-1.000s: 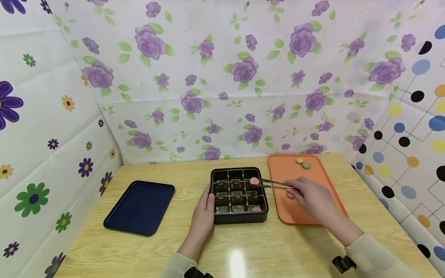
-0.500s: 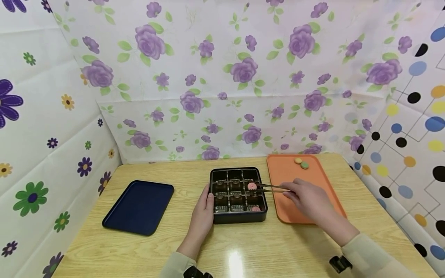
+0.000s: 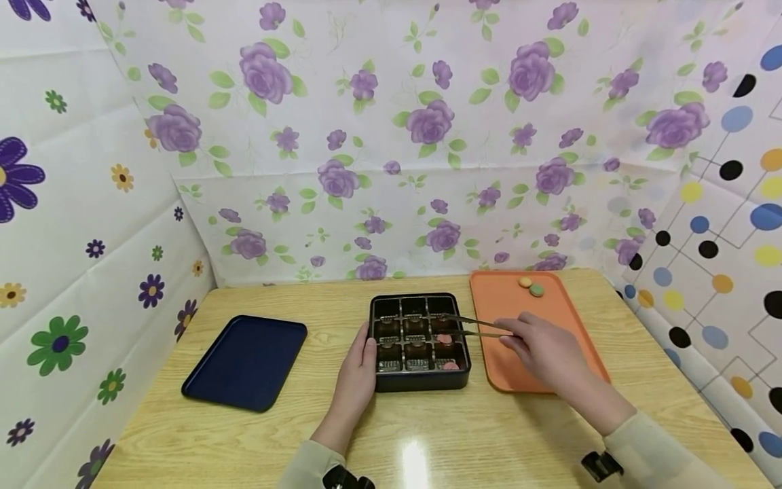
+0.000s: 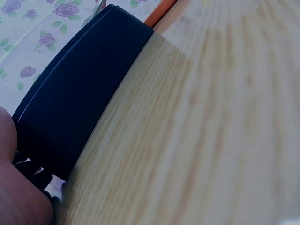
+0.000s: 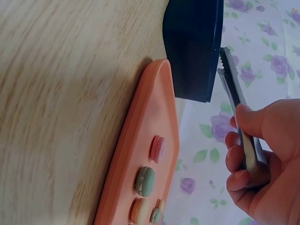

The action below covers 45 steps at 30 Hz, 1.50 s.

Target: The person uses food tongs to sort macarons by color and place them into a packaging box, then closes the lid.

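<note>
A black square plastic box [image 3: 419, 342] divided into nine compartments is steadied on the light wooden tabletop [image 3: 427, 435] by the left hand [image 3: 356, 380], whose relaxed fingers rest flat against its left wall, apparently so that it cannot slide. Slim metal tongs [image 3: 476, 328] are pinched by the curled fingers of the right hand [image 3: 546, 352], their tips parted over the middle right compartment, where a small pink macaron [image 3: 444, 338] lies. Another pink macaron [image 3: 451, 366] sits in the near right compartment. A flat orange tray [image 3: 519, 367] beside the box carries a few more macarons [image 3: 531, 286].
</note>
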Motion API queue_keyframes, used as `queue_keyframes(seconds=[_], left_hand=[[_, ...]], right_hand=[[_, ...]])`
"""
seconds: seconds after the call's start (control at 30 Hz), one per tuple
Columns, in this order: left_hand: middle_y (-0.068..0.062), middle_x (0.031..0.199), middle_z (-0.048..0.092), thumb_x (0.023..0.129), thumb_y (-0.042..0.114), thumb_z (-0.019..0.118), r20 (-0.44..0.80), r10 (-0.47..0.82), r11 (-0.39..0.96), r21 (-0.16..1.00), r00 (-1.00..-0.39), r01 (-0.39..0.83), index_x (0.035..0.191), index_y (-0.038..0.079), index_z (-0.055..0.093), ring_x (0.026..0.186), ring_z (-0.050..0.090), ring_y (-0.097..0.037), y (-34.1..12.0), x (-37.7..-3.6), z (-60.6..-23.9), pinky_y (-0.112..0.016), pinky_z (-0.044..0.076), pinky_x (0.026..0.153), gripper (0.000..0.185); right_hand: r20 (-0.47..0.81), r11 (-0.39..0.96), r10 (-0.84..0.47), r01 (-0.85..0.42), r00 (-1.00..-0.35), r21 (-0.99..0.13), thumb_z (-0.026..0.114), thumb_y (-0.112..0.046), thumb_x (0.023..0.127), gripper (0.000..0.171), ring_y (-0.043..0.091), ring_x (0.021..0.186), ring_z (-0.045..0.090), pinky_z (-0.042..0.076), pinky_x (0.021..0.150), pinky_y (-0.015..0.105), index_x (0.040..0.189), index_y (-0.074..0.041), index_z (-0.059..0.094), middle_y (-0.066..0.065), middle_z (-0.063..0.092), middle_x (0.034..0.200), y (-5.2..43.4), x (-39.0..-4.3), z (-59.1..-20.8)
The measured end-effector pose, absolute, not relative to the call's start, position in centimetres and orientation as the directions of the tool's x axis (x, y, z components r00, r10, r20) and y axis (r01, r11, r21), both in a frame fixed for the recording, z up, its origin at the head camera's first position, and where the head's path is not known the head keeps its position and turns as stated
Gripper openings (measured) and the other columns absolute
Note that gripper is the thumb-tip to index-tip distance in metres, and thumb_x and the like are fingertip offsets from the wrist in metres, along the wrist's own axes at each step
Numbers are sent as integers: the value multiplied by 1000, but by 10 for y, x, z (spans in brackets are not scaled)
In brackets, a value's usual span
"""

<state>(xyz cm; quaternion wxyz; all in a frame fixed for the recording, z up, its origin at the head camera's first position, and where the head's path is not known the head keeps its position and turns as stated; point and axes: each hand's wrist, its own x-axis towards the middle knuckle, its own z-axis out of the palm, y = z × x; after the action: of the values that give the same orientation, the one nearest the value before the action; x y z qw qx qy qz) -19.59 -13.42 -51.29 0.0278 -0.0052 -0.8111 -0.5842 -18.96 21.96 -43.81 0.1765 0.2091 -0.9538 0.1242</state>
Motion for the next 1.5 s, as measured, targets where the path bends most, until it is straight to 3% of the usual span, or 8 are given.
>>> queue_keyframes(seconds=[0.13,0.37,0.73,1.1,1.33,1.5], left_hand=[[-10,180,29,124,37,38,49,-28,320,947,-998,37,178,18,28,165,26,-39,-133,-196,-512,-66,26,130,58],[-10,180,30,123,37,38,56,-28,324,945,-998,44,178,17,28,165,26,-39,-132,-197,-511,-65,26,131,58],[-10,180,29,124,37,37,50,-19,324,945,-999,41,178,18,27,165,26,-38,-133,-198,-512,-65,26,131,59],[-10,180,29,123,38,38,42,-34,332,943,-999,29,178,19,28,165,27,-39,-134,-198,-514,-64,26,131,58],[-9,181,28,123,39,37,38,-32,327,945,-999,25,178,19,27,165,26,-39,-133,-196,-512,-65,26,131,59],[-10,180,28,123,38,37,41,-31,326,945,-999,28,178,18,27,165,26,-39,-133,-197,-512,-65,26,131,59]], right_hand=[[407,885,-336,-433,-849,-173,81,-20,103,32,4,59,41,34,51,28,135,-16,80,-7,59,88,225,-188,-438],[390,893,-275,-383,-879,-235,76,-20,108,34,8,65,52,41,54,32,141,-15,77,0,68,97,239,-186,-438],[382,897,-218,-338,-898,-284,75,-22,109,35,9,55,37,31,47,28,143,-17,74,-7,49,82,264,-179,-445],[298,911,-169,-264,-939,-316,71,-25,112,36,12,61,46,35,49,31,148,-17,71,-4,60,90,282,-175,-447],[294,916,-157,-250,-943,-314,72,-23,111,36,11,63,50,38,49,32,146,-13,72,6,70,104,293,-172,-449],[271,925,-151,-233,-951,-300,72,-23,111,36,13,61,47,37,49,32,146,-13,72,4,65,97,301,-170,-451]])
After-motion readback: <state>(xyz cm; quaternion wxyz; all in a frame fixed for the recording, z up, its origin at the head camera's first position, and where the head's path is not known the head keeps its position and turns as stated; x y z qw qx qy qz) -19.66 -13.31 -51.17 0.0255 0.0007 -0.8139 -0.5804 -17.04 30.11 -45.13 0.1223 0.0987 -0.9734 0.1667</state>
